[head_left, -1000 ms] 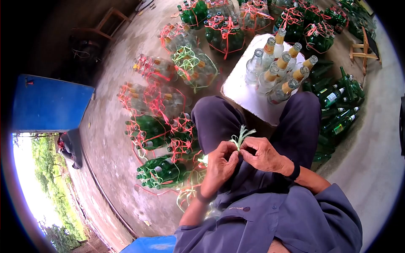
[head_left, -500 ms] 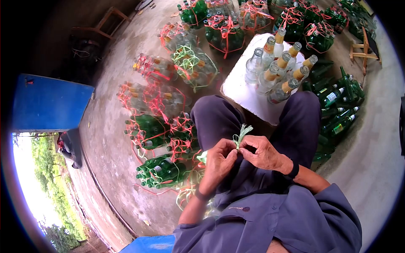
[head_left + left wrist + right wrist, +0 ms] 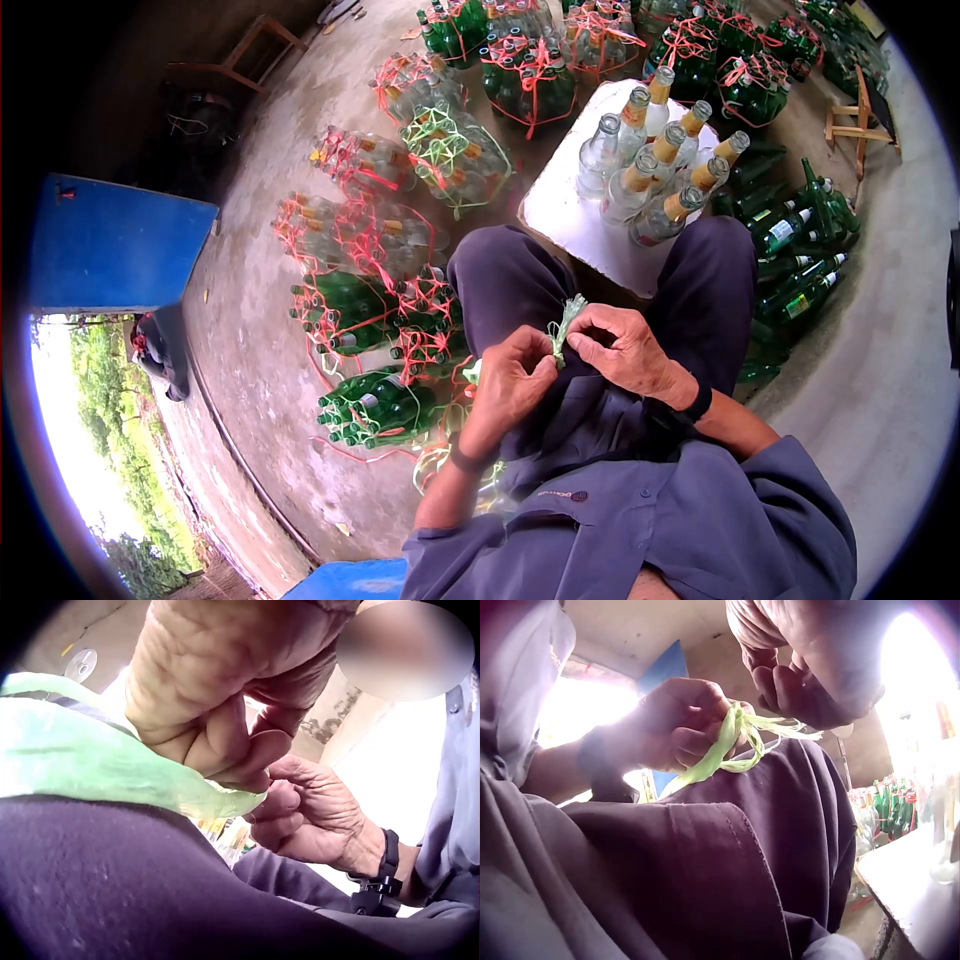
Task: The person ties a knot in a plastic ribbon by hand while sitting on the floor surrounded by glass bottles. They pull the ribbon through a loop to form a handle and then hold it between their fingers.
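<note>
Light green plastic twine stands up as a frayed, looped tuft above the person's lap. My left hand pinches it at its base between thumb and forefinger. A knotted loop with splayed ends shows at those fingertips in the right wrist view. In the left wrist view the twine runs as a wide flat strip over the thigh to the fingertips. My right hand is just right of the tuft, fingers bent, thumb and forefinger close to it. Whether it holds a strand I cannot tell.
Ahead, a white-topped stand bears several clear bottles. Bundles of bottles tied with red and green twine line the floor at left and back. Loose green bottles lie at right. Green twine trails by the left forearm.
Both hands were together at the twine's base. Now the right hand has shifted slightly up and right, leaving a small gap between the hands, and the tuft leans right.
</note>
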Tool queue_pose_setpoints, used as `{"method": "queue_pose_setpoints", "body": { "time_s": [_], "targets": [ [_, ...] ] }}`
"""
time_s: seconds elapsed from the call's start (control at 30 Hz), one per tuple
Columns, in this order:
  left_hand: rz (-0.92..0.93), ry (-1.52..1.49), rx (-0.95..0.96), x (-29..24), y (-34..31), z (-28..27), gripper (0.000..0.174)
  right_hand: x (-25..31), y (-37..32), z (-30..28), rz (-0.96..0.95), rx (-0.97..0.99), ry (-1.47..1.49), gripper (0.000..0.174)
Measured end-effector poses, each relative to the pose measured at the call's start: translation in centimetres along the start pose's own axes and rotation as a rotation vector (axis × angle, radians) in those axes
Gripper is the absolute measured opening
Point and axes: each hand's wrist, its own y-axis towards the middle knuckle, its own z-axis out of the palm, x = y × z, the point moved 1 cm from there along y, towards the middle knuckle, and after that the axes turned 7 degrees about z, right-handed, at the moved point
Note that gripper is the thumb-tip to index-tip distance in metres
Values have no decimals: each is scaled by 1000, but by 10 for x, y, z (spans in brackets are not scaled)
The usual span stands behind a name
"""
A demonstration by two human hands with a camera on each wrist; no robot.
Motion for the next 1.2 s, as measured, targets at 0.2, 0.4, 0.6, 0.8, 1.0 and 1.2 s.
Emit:
{"method": "queue_pose_setpoints", "body": {
  "time_s": [0.2, 0.4, 0.6, 0.8, 1.0, 1.2],
  "targets": [
    [-2, 26, 35, -1, 4, -1, 10, -5, 2, 0, -72, 136, -69, 15],
    [-64, -1, 46, -2, 6, -3, 10, 0, 3, -1, -159, 147, -126, 13],
    [-6, 53, 53, -1, 7, -1, 9, -3, 5, -1, -171, 138, -158, 16],
    [-28, 36, 58, -5, 7, -1, 8, -1, 3, 1, -160, 115, -166, 16],
    [-36, -43, 85, -4, 7, 0, 4, 0, 3, 5, -90, 79, -179, 14],
    [-16, -51, 82, 4, 6, 4, 11, -6, 2, 5, -108, 46, -196, 14]
  ]
}}
